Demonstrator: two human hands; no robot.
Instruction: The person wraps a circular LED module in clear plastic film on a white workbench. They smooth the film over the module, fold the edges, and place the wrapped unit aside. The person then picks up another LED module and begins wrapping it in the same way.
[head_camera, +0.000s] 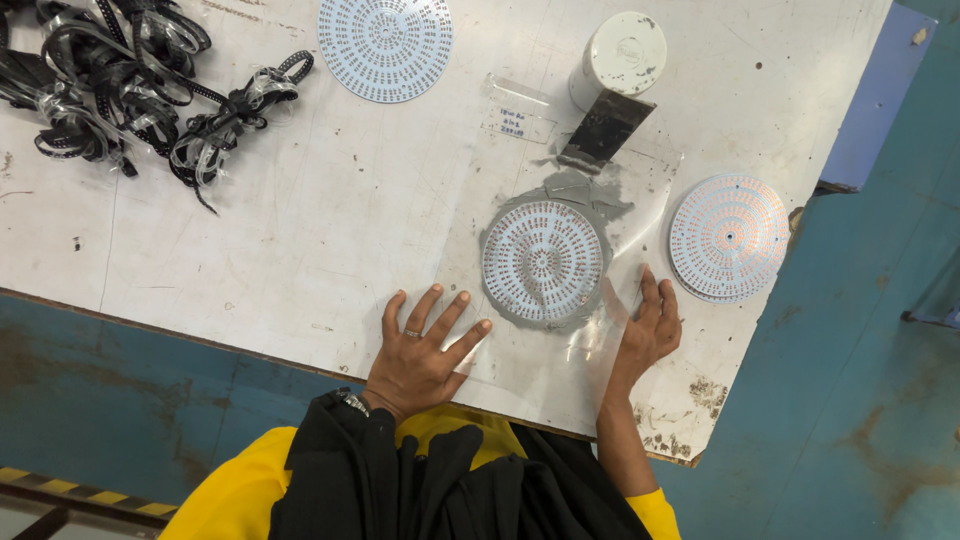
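- Left hand (420, 345) lies open and flat on the tabletop (300, 220), low in the middle.
- Right hand (650, 330) is open, touching a clear sheet (600, 330) beside the round board (543, 260).

Bare desk (300, 230) lies open left of the round board (543, 262), up to the tangle of black strips (130, 85) at the far left corner. Beyond the board, a white can (620, 55) and dark scraper (605, 128) block the way; a stack of discs (729, 237) crowds the right
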